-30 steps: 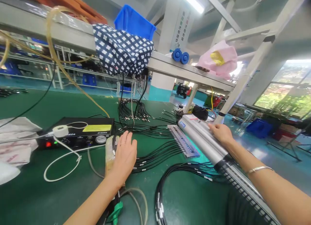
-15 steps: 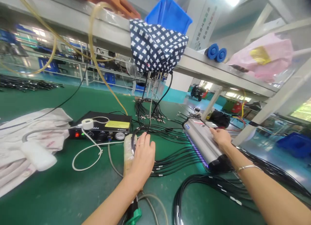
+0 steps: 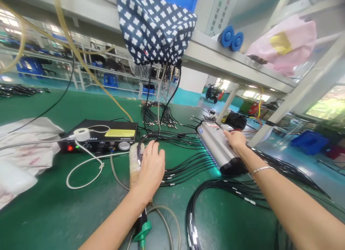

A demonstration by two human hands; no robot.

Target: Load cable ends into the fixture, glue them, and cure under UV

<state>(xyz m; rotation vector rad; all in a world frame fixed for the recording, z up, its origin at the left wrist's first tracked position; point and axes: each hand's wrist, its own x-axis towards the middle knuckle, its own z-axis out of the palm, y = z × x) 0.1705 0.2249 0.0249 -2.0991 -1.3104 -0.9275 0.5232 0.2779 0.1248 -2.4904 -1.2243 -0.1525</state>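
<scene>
My right hand [image 3: 235, 139] is closed on the far edge of a silver lamp housing [image 3: 219, 145] with black end caps. Violet-blue light shines from beneath its near-left side. Thin black cables [image 3: 185, 163] with small white tags run from under the lamp toward my left hand [image 3: 152, 163]. That hand is curled palm-down over the cables, beside a pale tape-wrapped block [image 3: 134, 165]; its fingertips' undersides are hidden. Below my left wrist lies a black dispensing syringe with a green cap [image 3: 145, 230].
A black dispenser box [image 3: 99, 136] with a gauge stands at left, near a white cloth [image 3: 29, 129]. More cable bundles lie in front [image 3: 192, 214] and behind [image 3: 161, 115]. Overhead, a shelf [image 3: 239, 64] carries a patterned cloth cover [image 3: 156, 27] and a pink bag [image 3: 283, 45].
The view has shifted, so most things sit further left and a little higher. Both hands keep their places, the right on the lamp and the left over the cables.
</scene>
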